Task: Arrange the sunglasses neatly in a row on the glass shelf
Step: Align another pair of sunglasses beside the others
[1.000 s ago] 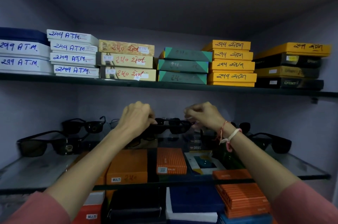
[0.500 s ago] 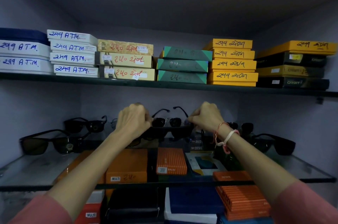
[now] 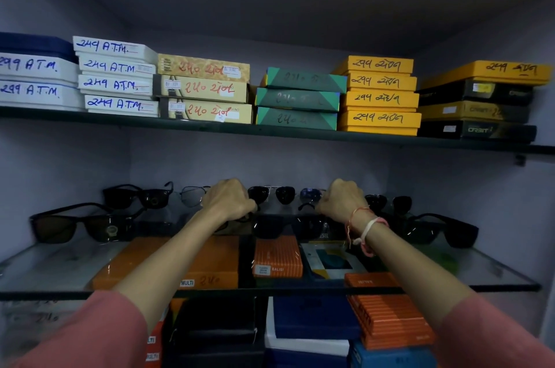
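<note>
A pair of black sunglasses (image 3: 286,226) sits low over the middle of the glass shelf (image 3: 45,271), lenses toward me. My left hand (image 3: 229,201) is closed on its left end and my right hand (image 3: 342,202) on its right end. Behind them stand aviator sunglasses (image 3: 274,194) and a blue-lensed pair (image 3: 310,195). Further left are black sunglasses (image 3: 138,196), a thin wire-frame pair (image 3: 192,195) and brown-lensed sunglasses (image 3: 81,225). On the right lie round dark sunglasses (image 3: 390,202) and wide black sunglasses (image 3: 444,228).
The upper shelf (image 3: 210,127) carries stacks of white, beige, green, yellow and black boxes. Orange, blue and black boxes (image 3: 210,265) show through the glass below. Grey walls close in the left, right and back. The shelf's front strip has bare glass.
Both hands have lowered the held black sunglasses toward the shelf, from in front of the aviator pair to below it. The other pairs have not moved.
</note>
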Available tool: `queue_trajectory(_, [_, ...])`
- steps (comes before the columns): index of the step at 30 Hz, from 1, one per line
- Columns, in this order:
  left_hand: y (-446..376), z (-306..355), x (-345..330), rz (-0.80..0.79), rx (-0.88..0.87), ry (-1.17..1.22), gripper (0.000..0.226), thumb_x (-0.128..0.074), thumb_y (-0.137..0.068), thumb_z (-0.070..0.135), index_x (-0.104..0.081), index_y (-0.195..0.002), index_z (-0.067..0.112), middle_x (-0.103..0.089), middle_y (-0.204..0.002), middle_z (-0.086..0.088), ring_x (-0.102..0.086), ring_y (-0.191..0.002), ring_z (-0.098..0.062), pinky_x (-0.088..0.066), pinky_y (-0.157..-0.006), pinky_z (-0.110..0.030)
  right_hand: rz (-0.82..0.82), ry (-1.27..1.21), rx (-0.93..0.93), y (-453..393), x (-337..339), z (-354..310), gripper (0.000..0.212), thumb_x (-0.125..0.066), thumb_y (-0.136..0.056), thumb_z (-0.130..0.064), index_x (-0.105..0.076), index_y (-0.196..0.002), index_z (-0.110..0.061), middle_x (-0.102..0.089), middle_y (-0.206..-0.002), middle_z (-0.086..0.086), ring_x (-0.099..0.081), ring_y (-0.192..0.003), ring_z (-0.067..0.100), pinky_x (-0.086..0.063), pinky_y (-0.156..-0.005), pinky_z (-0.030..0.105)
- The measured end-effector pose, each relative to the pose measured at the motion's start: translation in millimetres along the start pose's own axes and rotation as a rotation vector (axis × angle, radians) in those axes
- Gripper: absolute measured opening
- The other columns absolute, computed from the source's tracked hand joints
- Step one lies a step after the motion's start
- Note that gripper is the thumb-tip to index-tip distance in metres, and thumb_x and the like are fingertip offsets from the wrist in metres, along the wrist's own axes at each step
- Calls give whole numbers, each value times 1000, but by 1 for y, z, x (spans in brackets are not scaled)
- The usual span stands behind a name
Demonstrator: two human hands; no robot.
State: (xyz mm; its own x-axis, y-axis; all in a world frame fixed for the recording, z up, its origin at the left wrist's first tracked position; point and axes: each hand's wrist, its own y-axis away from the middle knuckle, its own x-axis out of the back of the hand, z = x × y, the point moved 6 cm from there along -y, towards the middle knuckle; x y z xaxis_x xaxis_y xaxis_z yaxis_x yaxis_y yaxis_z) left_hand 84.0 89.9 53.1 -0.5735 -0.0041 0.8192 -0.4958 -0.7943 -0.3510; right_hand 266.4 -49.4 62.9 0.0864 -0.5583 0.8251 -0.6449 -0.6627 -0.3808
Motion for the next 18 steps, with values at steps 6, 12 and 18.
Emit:
queue_trajectory(6, [-2,-4,-7,38,-5,-32,43,-66,-80,33,-44,-47,17,-48,-52,2,-48,-52,-17,-33,-48,-25,31,40,17,-1,-7,-4,30,-75,-80,-26,-66,-92,1,-67,-98,19,-67,-94,37,-56,-76,38])
queue_trajectory(12, [-6,-29,7,30,-3,-169,54,-62,-80,59,-69,-99,9,-69,-106,-10,-62,-104,-29,-53,-87,-42,12,36,33,-5,-11,-4,30,-72,-83,-26,-68,-97,0,-69,-100,18,-67,-92,33,-58,-80,39])
queue_trajectory(18, [-2,-64,15,-49,110,-220,38,-70,-81,45,-68,-103,14,-70,-111,-5,-62,-106,-25,-47,-98,-45,10,52,39,-8,-15,-3,34,-75,-81,-31,-70,-97,-2,-70,-97,16,-68,-89,31,-57,-77,36])
